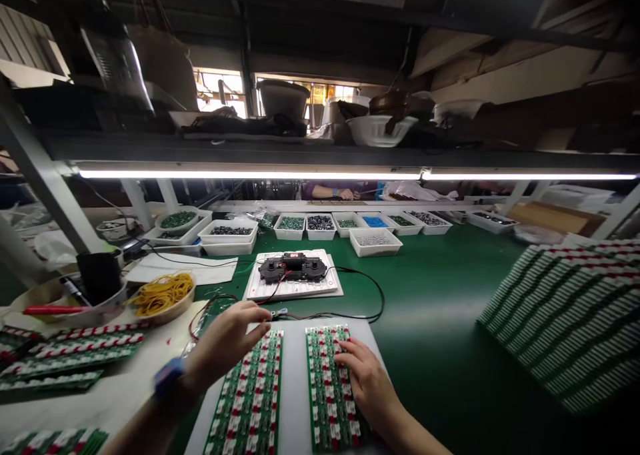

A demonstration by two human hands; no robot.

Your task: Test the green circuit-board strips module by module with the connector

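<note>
My left hand (237, 331) is over the top end of the left circuit board panel (247, 401). Its curled fingertips meet a small wire connector (277, 314) at the end of a dark lead. My right hand (367, 378) lies with fingers spread on the right circuit board panel (327, 388), touching its right side. Both green panels carry rows of white and red parts and rest on a pale board (294, 375). Behind them, a black device with two round ends (293, 268) sits on a white tray (330, 283), with red and black wires running from it.
Several white bins (230, 245) of small parts line the back. A bowl of yellow rubber bands (163, 295) and more panels (75, 348) are at left. A tall stack of panels (570, 321) stands at right. Beyond the lit shelf, another person's hand (345, 193) shows.
</note>
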